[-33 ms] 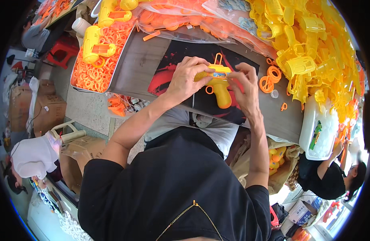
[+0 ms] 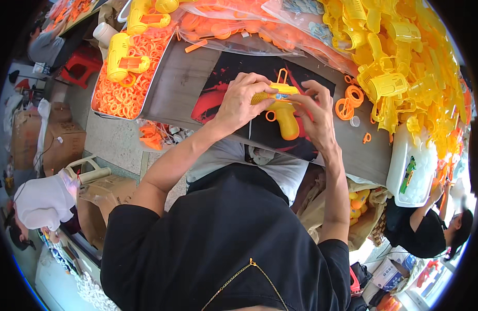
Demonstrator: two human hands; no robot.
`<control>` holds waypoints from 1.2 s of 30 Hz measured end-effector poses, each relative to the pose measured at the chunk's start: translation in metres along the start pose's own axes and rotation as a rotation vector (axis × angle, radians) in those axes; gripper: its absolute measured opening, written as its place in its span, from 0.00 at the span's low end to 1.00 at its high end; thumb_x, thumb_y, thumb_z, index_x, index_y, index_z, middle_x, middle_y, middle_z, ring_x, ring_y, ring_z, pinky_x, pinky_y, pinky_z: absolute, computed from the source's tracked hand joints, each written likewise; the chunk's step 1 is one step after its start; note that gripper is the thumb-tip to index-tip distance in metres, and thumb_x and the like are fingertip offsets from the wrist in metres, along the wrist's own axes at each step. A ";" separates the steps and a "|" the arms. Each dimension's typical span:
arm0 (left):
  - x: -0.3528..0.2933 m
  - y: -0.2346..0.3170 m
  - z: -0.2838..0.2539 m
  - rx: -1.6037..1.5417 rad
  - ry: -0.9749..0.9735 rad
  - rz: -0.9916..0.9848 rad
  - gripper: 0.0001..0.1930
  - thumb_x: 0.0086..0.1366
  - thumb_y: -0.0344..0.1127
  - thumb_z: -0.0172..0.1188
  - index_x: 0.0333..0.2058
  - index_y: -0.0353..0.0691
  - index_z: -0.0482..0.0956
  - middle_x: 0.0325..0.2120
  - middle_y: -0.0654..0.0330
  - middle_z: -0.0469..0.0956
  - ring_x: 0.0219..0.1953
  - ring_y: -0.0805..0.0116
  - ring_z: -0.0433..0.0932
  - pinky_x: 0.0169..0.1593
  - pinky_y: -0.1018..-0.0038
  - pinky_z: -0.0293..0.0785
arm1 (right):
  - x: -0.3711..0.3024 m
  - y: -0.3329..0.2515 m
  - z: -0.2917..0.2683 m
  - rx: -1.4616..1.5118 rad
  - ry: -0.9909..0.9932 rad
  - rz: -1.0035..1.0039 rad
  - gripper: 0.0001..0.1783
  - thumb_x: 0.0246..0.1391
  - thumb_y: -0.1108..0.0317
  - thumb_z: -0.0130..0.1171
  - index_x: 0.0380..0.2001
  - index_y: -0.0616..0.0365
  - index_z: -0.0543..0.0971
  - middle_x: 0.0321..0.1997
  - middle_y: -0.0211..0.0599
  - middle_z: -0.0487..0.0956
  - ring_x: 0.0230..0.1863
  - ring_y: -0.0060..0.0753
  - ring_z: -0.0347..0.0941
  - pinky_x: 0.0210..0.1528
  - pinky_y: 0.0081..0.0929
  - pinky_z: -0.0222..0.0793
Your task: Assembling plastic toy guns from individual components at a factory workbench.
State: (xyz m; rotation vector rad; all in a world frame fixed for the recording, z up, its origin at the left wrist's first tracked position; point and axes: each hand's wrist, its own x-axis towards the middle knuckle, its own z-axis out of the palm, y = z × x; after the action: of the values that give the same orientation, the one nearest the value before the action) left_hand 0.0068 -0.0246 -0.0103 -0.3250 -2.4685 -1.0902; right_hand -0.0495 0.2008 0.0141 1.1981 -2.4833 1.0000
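A yellow toy gun (image 2: 288,122) is held over the dark mat (image 2: 213,93), its grip pointing toward me. My left hand (image 2: 241,98) is closed around one end of its body, thumb and fingers on either side. My right hand (image 2: 317,111) has its thumb and index finger at the other end, over a small blue label (image 2: 281,96) on the gun's side; its other fingers are raised and bent. An orange loop (image 2: 282,75) stands up from the far edge of the gun, and a small orange ring (image 2: 270,116) shows beside the grip.
A tray of orange rings (image 2: 117,98) stands left with yellow toy bodies on it. Plastic bags of orange parts (image 2: 239,31) lie behind. Yellow parts (image 2: 394,67) pile up right, above a white tub (image 2: 415,181). Loose orange rings (image 2: 348,103) lie nearby. A co-worker (image 2: 431,228) sits right.
My right hand's fingers have shifted slightly left, covering more of the blue label. My left hand and the toy gun have stayed in place.
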 end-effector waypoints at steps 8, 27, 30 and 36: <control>-0.001 0.000 0.004 0.011 0.007 -0.003 0.14 0.54 0.31 0.73 0.40 0.44 0.83 0.43 0.62 0.78 0.45 0.60 0.74 0.51 0.65 0.71 | 0.001 -0.003 0.020 0.510 -0.019 0.188 0.16 0.65 0.66 0.55 0.54 0.56 0.79 0.59 0.38 0.74 0.63 0.38 0.68 0.67 0.33 0.60; 0.000 0.003 0.011 0.058 0.073 0.138 0.12 0.55 0.32 0.71 0.39 0.47 0.84 0.42 0.65 0.78 0.45 0.61 0.74 0.48 0.64 0.70 | 0.004 0.022 0.022 0.833 -0.277 0.574 0.28 0.66 0.63 0.59 0.64 0.63 0.66 0.52 0.34 0.76 0.52 0.23 0.72 0.55 0.23 0.70; -0.003 0.004 -0.001 -0.006 -0.075 0.129 0.12 0.59 0.30 0.67 0.42 0.43 0.84 0.44 0.60 0.79 0.46 0.59 0.76 0.51 0.65 0.72 | -0.031 0.000 0.041 0.356 -0.022 0.323 0.40 0.50 0.62 0.73 0.63 0.60 0.67 0.60 0.48 0.70 0.65 0.47 0.65 0.66 0.39 0.61; -0.039 -0.028 -0.045 -0.152 -0.024 -0.235 0.12 0.69 0.27 0.59 0.49 0.35 0.82 0.48 0.57 0.79 0.52 0.68 0.77 0.58 0.73 0.70 | -0.163 -0.068 -0.055 0.682 0.196 0.899 0.36 0.53 0.66 0.69 0.63 0.60 0.68 0.56 0.42 0.75 0.58 0.36 0.73 0.60 0.31 0.69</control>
State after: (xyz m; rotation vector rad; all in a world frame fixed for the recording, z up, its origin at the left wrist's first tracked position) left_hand 0.0435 -0.0786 -0.0189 -0.0932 -2.4968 -1.3809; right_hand 0.1024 0.3066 0.0146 -0.0495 -2.5749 2.1605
